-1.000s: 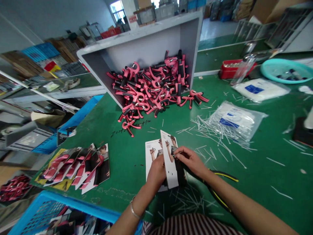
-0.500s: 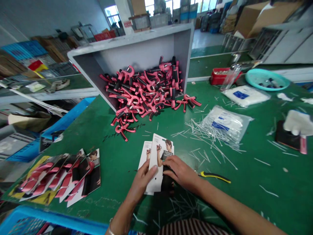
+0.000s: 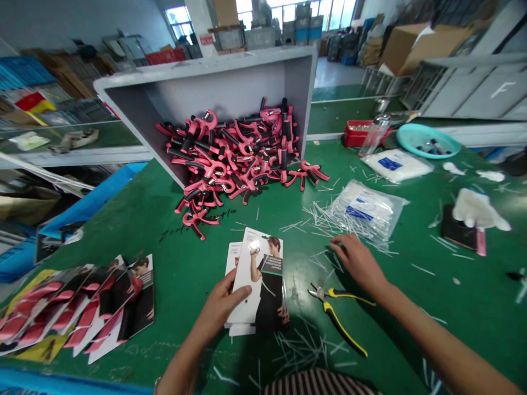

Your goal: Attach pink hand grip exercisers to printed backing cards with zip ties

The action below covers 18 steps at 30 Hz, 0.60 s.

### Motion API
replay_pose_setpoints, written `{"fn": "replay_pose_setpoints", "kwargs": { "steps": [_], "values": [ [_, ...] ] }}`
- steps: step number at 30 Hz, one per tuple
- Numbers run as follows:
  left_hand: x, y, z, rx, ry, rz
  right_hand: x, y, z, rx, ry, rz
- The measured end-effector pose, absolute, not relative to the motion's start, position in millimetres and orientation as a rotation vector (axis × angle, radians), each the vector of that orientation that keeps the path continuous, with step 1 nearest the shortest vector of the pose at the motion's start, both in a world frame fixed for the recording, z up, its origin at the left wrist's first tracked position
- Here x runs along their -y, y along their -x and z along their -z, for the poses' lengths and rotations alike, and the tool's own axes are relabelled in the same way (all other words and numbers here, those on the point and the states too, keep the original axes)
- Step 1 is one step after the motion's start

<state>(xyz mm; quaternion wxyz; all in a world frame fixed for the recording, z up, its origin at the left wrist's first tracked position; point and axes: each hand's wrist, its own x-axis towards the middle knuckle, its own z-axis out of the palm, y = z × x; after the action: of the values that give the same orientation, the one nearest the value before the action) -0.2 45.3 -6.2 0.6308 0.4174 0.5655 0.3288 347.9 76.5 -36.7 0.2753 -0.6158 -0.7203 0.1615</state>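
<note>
My left hand (image 3: pixel 226 300) grips a printed backing card (image 3: pixel 249 280) at its left edge, thumb on top. A person and a hand grip are pictured on it, and a short white strip lies across its dark part. Another card (image 3: pixel 233 253) shows partly from underneath. My right hand (image 3: pixel 357 262) is away from the card, over loose white cable ties (image 3: pixel 329 220) beside their clear bag (image 3: pixel 368 208). Its thumb and forefinger are apart, with nothing visible between them. Yellow-and-black cutting pliers (image 3: pixel 329 304) lie with spread handles between the card and my right forearm.
A grey crate (image 3: pixel 307 104) on its side spills pink-and-black hand grips (image 3: pixel 230 148) onto the green table (image 3: pixel 177 296). Carded hand grips (image 3: pixel 94 307) overlap at left. Farther right are a turquoise tray (image 3: pixel 428 141), a red box (image 3: pixel 362 133) and a white glove (image 3: pixel 477 209).
My right hand has left the card and moved right to the cable ties, uncovering the card's dark part and the pliers. My left hand still holds the card. The view has shifted slightly.
</note>
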Motion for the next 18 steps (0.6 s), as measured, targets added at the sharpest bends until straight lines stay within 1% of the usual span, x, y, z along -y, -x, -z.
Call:
{"fn": "replay_pose_setpoints", "kwargs": {
  "steps": [1, 3, 5, 8, 11, 13, 16, 18],
  "values": [
    [-50, 2, 4, -1.293, -0.978, -0.73, -87, -361, 40, 1.971, 1.847, -0.346],
    [-60, 4, -1, -1.264, -1.003, -0.671, -107, -378, 44, 2.032, 2.055, -0.277],
    [-68, 7, -3, -1.224, -0.979, -0.645, -123, -383, 45, 2.075, 2.082, -0.306],
    [-69, 16, -3, -1.202, -0.878, -0.734, -139, -384, 38, 2.1, 2.026, -0.355],
    [-61, 25, -5, -1.306, -0.845, -0.974, -144, -383, 21, 2.098, 1.942, -0.384],
    [-56, 25, -11, -1.373, -0.937, -1.079, -141, -373, 6, 2.073, 1.827, -0.425],
    [-58, 15, -23, -1.379, -1.178, -1.019, -124, -337, -19, 2.053, 1.561, -0.55],
    [-63, 7, -28, -1.405, -1.284, -0.989, -106, -306, -35, 2.149, 1.384, -0.577]
  ]
}}
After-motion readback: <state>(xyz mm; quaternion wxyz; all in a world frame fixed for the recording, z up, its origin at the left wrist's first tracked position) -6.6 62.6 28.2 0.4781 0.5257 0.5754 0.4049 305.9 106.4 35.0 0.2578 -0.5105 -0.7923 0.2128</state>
